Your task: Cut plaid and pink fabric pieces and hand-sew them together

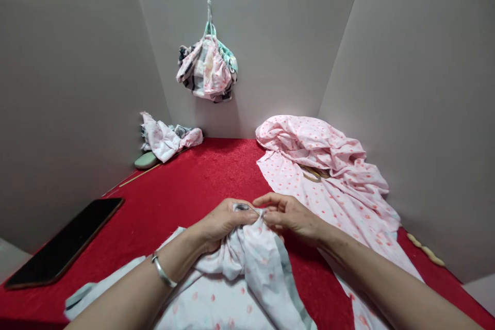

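Observation:
A white cloth with pink dots and a grey edge (216, 299) drapes toward me, its gathered top raised between my hands. My left hand (226, 224), with a silver bangle at its wrist, is closed around the bunched fabric, thumb on top. Close beside it, my right hand (290, 216) pinches the same cloth at the gathered edge between thumb and index finger. A fine line shows near the fingertips; whether it is a needle or a thread I cannot tell.
Pink dotted fabric (313, 139) lies heaped at the right, gold-handled scissors (313, 172) partly under it. A black phone (65, 242) lies left on the red tablecloth (228, 165). Cloth scraps (166, 139) sit back left. Sewn pieces (209, 69) hang on the grey back panel (278, 51).

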Tool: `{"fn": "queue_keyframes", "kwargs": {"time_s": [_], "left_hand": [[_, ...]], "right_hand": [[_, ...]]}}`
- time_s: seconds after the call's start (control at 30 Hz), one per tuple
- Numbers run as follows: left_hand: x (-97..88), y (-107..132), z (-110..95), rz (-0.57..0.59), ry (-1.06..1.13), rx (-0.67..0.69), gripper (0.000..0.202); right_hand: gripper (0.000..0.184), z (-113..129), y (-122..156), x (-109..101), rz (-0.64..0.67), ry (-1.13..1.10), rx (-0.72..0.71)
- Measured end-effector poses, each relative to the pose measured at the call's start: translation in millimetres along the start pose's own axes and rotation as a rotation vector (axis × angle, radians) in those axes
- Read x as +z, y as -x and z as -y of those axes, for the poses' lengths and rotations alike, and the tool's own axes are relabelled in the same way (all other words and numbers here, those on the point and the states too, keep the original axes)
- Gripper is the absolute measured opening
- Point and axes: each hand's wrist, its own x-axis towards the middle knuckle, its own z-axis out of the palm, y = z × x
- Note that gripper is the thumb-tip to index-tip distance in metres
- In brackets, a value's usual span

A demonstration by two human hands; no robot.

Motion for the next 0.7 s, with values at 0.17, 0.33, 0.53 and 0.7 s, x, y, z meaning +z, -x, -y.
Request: {"fn": "queue_keyframes", "kwargs": {"time_s": [0.17,0.33,0.53,0.7], "left_hand": [[-2.8,4.5,-9.8,-0.084,-0.005,-0.001,0.02],[-3.1,1.9,-6.4,-0.082,-0.056,-0.079,0.014],[-0.1,-0.1,0.4,-0.022,-0.073,-0.167,0.012],[-0.3,2.4,-0.6,0.056,-0.075,-0.158,0.014]], "right_hand": [[0.066,14.3,5.4,-14.9,0.194,0.213,0.118],[0.031,12.4,0.5,-19.5,-0.145,0.371,-0.201],[0.007,7.1,0.0,-5.6,-0.365,0.66,-0.595],[0.017,3.0,0.3,2.5,-0.305,0.236,-0.326]]}}
